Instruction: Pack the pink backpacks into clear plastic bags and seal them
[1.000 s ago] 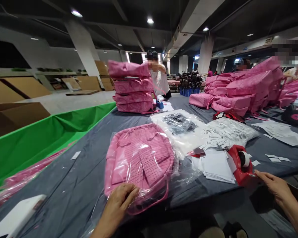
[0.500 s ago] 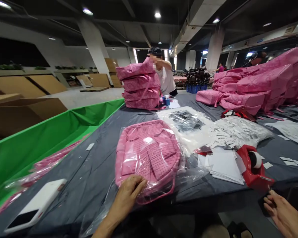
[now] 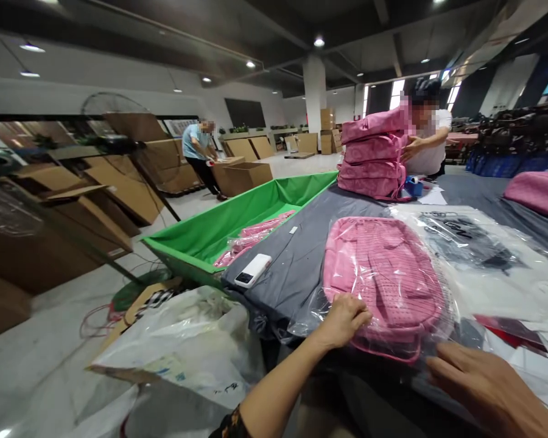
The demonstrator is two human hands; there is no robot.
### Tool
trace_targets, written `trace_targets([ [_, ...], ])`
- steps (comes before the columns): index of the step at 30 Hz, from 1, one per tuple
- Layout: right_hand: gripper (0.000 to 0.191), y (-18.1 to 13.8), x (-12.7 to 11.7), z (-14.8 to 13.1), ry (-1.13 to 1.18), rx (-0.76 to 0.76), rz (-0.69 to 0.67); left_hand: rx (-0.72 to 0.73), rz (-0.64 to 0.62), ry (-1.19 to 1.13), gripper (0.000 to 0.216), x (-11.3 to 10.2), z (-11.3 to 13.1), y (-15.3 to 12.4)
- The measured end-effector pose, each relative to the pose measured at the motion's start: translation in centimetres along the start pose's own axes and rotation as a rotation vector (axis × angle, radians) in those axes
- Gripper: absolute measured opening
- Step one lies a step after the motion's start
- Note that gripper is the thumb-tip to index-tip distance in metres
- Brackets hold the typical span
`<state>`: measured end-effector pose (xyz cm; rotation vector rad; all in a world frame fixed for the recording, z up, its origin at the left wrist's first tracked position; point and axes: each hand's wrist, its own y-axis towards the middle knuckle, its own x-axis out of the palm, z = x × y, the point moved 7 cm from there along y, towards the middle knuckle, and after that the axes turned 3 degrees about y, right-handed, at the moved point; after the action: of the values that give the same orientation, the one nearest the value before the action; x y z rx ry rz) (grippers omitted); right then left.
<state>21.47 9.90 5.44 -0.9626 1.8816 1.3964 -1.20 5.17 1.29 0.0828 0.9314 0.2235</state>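
A pink backpack [image 3: 383,274] sealed in a clear plastic bag lies on the grey table [image 3: 296,255] in front of me. My left hand [image 3: 344,317] rests on its near left corner, fingers curled down onto the plastic. My right hand [image 3: 479,380] lies flat on the bag's near right edge, fingers stretched out toward the left. A white phone [image 3: 252,270] lies on the table's left edge.
A green cloth bin [image 3: 219,225] with bagged pink items stands left of the table. A stack of pink backpacks [image 3: 372,161] stands at the far end, with a person behind it. White plastic bags [image 3: 182,340] lie on the floor. Cardboard boxes and another person are at the left.
The view has swung left. My right hand moved from near the red tape dispenser onto the bag's near edge. My left hand stays on the bagged backpack.
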Motion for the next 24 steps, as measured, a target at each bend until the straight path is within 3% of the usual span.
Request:
trace_targets([
  [3,0.036,4.9,1.1,-1.1,-0.257,-0.32,-0.103,-0.01,-0.029,0.02,0.028,-0.1,0.4,0.0],
  [8,0.032,7.1,1.8,1.6,-0.286,-0.333,-0.151,-0.015,-0.051,0.041,0.027,-0.4,0.5,0.0],
  [12,0.03,7.0,2.7,4.0,-0.192,-0.18,-0.245,0.02,-0.087,0.044,0.03,-0.2,0.2,0.0],
  [16,0.031,7.0,3.5,8.7,0.061,0.237,-0.394,0.028,-0.113,0.056,0.03,0.3,-0.2,0.0],
  [18,0.046,6.5,2.5,10.3,0.128,0.4,-0.289,0.016,-0.108,0.051,0.03,0.4,-0.3,-0.1],
  [20,0.054,5.3,0.3,10.0,0.028,0.443,-0.027,0.003,-0.101,0.042,0.03,0.5,-0.4,-0.2],
  [22,0.047,3.6,-1.0,7.2,-0.139,0.364,0.197,-0.001,-0.099,0.035,0.03,0.5,-0.5,-0.2],
  [24,0.028,2.3,0.1,3.4,-0.214,0.186,0.216,0.001,-0.101,0.033,0.029,0.6,-0.7,-0.3],
])
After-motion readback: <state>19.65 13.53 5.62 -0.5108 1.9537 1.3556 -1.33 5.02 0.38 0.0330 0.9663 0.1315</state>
